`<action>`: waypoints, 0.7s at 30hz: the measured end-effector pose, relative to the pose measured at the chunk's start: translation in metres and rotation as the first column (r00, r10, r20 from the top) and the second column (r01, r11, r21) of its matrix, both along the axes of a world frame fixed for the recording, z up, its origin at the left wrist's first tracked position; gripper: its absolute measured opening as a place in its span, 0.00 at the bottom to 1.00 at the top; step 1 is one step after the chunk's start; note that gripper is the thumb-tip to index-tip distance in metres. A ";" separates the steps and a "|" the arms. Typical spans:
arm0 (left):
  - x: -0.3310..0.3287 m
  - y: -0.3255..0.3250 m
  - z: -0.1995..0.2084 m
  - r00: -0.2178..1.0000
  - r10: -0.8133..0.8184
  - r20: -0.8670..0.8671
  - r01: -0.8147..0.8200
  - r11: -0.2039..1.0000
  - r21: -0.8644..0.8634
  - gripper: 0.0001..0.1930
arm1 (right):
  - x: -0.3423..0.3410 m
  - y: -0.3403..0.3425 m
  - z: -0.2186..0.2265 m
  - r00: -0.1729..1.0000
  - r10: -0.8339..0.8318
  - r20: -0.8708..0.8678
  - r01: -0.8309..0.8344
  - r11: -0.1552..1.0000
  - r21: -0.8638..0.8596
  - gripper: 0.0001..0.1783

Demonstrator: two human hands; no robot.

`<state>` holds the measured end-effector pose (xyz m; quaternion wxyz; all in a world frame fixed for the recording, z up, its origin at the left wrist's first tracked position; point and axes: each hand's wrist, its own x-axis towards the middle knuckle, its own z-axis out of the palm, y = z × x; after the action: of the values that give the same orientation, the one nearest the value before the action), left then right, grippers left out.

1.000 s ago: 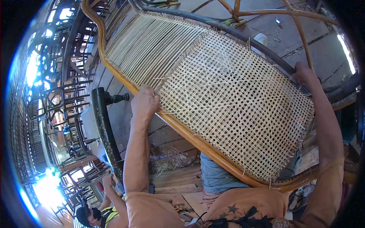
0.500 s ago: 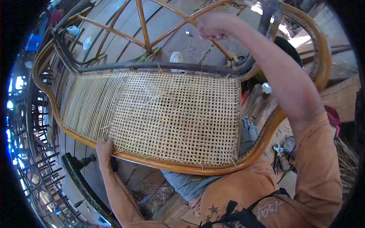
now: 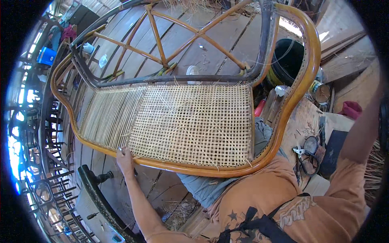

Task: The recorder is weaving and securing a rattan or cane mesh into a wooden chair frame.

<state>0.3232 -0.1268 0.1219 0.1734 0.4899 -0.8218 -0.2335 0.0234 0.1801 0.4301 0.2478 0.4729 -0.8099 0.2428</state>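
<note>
A rattan settee frame (image 3: pixel 194 171) lies across my lap, its curved rail glossy brown. Open-weave cane webbing (image 3: pixel 190 125) fills the middle and right of the seat. Parallel cane strands (image 3: pixel 111 115) without that open weave cover the left part. My left hand (image 3: pixel 125 160) is closed on the front rail, its thumb up where the two parts of the seat meet; whether it also pinches a strand is too small to tell. My right arm (image 3: pixel 358 133) stretches out to the far right, and its hand is outside the picture. A thin loose strand (image 3: pixel 288 54) arcs near the right armrest.
A dark bucket (image 3: pixel 287 60) stands behind the right armrest, with a tin can (image 3: pixel 320 92) beside it. Pliers (image 3: pixel 299 151) and scissors (image 3: pixel 310 164) lie at my right. A dark chair part (image 3: pixel 95 194) is at lower left. Stacked frames (image 3: pixel 44 162) line the left side.
My right arm has swung from above the backrest out to the far right, taking its hand out of view. My left hand stays on the front rail. The whole view has shifted slightly.
</note>
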 end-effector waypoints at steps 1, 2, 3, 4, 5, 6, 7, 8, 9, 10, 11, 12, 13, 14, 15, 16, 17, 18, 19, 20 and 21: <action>0.001 0.008 0.002 1.000 0.002 0.010 -0.001 0.999 -0.050 0.14 | -0.030 0.067 -0.031 0.995 0.022 0.098 -0.017 0.998 -0.060 0.09; 0.001 0.013 0.004 1.000 -0.002 0.018 0.004 0.995 -0.101 0.15 | -0.063 0.146 -0.062 0.981 0.044 0.190 -0.021 0.992 -0.121 0.09; 0.010 0.008 -0.001 1.000 -0.004 0.021 0.006 0.995 -0.099 0.15 | -0.094 0.221 -0.093 0.957 0.072 0.281 -0.021 0.983 -0.180 0.10; 0.027 0.002 0.004 0.986 0.029 0.167 0.013 0.969 -0.246 0.15 | -0.117 0.258 -0.133 0.912 0.127 0.390 -0.017 0.962 -0.274 0.11; 0.026 -0.004 0.005 0.955 0.059 0.291 0.054 0.929 -0.365 0.15 | -0.083 0.217 -0.138 0.862 0.167 0.478 0.008 0.939 -0.344 0.11; 0.003 0.025 0.035 0.935 0.192 0.300 -0.134 0.969 -0.206 0.16 | -0.054 0.179 -0.152 0.799 0.222 0.558 0.022 0.918 -0.397 0.12; 0.004 0.023 0.036 0.936 0.180 0.303 -0.122 0.972 -0.202 0.16 | -0.028 0.170 -0.156 0.742 0.258 0.619 0.059 0.894 -0.444 0.13; 0.008 0.021 0.034 0.973 0.147 0.177 -0.076 0.931 -0.356 0.17 | -0.030 0.197 -0.175 0.683 0.295 0.668 0.103 0.867 -0.487 0.14; 0.002 0.018 0.037 0.994 0.089 0.062 -0.044 0.855 -0.517 0.17 | -0.012 0.178 -0.188 0.477 0.389 0.788 0.056 0.882 -0.469 0.13; -0.021 0.034 0.046 0.997 0.064 -0.052 -0.082 0.781 -0.619 0.18 | 0.000 0.159 -0.206 0.346 0.316 0.883 -0.065 0.947 -0.314 0.12; -0.050 0.060 0.063 0.952 0.104 -0.290 -0.203 0.919 -0.337 0.19 | 0.013 0.140 -0.223 0.102 0.309 0.946 -0.098 0.949 -0.299 0.13; -0.080 0.091 0.078 0.848 0.211 -0.486 -0.241 0.971 0.001 0.20 | 0.018 0.120 -0.245 0.248 0.388 0.888 -0.327 0.896 -0.300 0.18; -0.105 0.129 0.092 0.860 0.257 -0.441 -0.168 0.959 0.230 0.20 | 0.030 0.102 -0.263 0.328 0.469 0.820 -0.325 0.871 -0.368 0.21; -0.126 0.168 0.099 0.874 0.297 -0.384 -0.105 0.888 0.448 0.21 | 0.038 0.086 -0.273 0.401 0.541 0.739 -0.335 0.838 -0.432 0.24; -0.140 0.196 0.094 0.935 0.054 -0.352 0.120 0.883 0.454 0.18 | 0.040 0.074 -0.276 0.388 0.551 0.739 -0.338 0.831 -0.442 0.24; -0.165 0.225 0.083 0.930 -0.119 -0.349 0.261 0.881 0.395 0.21 | 0.041 0.063 -0.277 0.236 0.593 0.770 -0.319 0.796 -0.515 0.25; -0.176 0.234 0.065 0.837 -0.364 -0.409 0.498 0.817 0.292 0.22 | 0.042 0.057 -0.280 0.084 0.624 0.777 -0.285 0.762 -0.581 0.27; -0.186 0.244 0.053 0.844 -0.355 -0.402 0.502 0.788 0.358 0.24 | 0.048 0.053 -0.286 -0.027 0.595 0.803 -0.181 0.788 -0.589 0.24; -0.193 0.239 0.044 0.846 -0.356 -0.396 0.500 0.789 0.359 0.24 | 0.048 0.050 -0.293 -0.032 0.597 0.802 -0.178 0.786 -0.592 0.24; -0.200 0.234 0.034 0.790 -0.498 -0.358 0.601 0.747 0.285 0.21 | 0.046 0.048 -0.300 -0.175 0.536 0.826 -0.039 0.834 -0.550 0.22; -0.208 0.227 0.023 0.713 -0.630 -0.307 0.698 0.683 0.217 0.19 | 0.043 0.049 -0.305 -0.320 0.480 0.817 0.092 0.874 -0.477 0.21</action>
<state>0.1150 0.1007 0.1453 0.0800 0.1506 -0.8718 -0.4592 0.0664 0.2290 0.1247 -0.4623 0.1668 -0.5194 0.6990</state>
